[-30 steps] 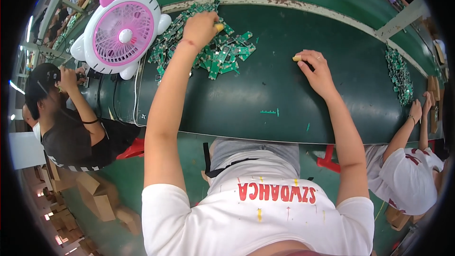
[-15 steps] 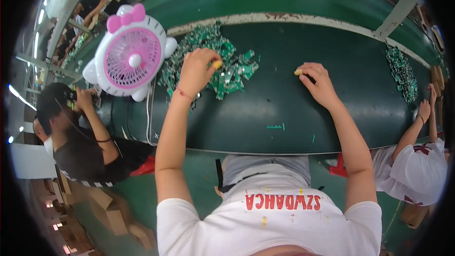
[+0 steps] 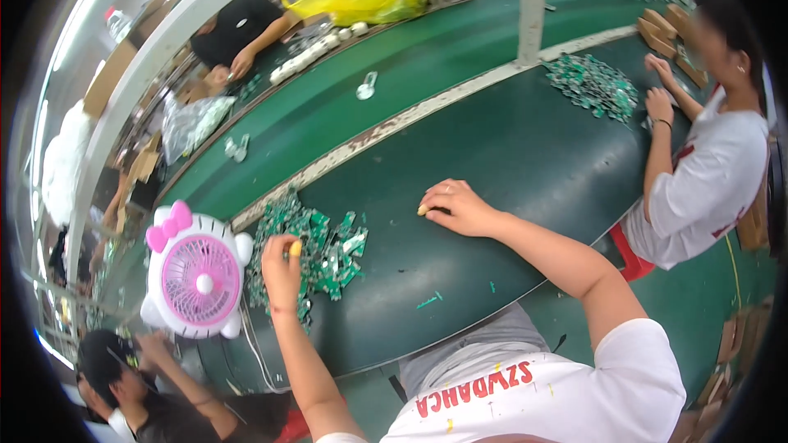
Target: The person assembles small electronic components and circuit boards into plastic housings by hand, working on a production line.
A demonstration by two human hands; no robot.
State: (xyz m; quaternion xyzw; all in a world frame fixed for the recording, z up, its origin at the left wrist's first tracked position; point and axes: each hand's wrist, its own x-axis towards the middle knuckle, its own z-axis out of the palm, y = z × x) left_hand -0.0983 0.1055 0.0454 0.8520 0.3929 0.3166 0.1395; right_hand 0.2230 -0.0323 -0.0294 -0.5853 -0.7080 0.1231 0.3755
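A loose heap of small green circuit boards [image 3: 332, 258] lies on the dark green work surface [image 3: 394, 238]. My left hand [image 3: 281, 269] is over the heap, its thumb, with a yellow finger cot, apart from the bent fingers. The fingertips are partly hidden and no board shows in its grasp. To the right of the heap, my right hand [image 3: 460, 209] hovers low over the bare surface, fingers loosely stretched and apart, with nothing visible in them. A yellow cot covers one of its fingertips too.
A white and pink cat-shaped fan [image 3: 201, 275] stands left of the heap, with a white cable [image 3: 256, 353]. A second board pile [image 3: 593, 86] lies by a co-worker [image 3: 706, 156] at right. Beyond a worn ledge [image 3: 394, 127] runs a green belt [image 3: 304, 123] with white plastic parts.
My view has swung and tilted, showing more of the far belt and the co-worker at right. My left hand stays over the board heap, and my right hand stays over the surface beside it.
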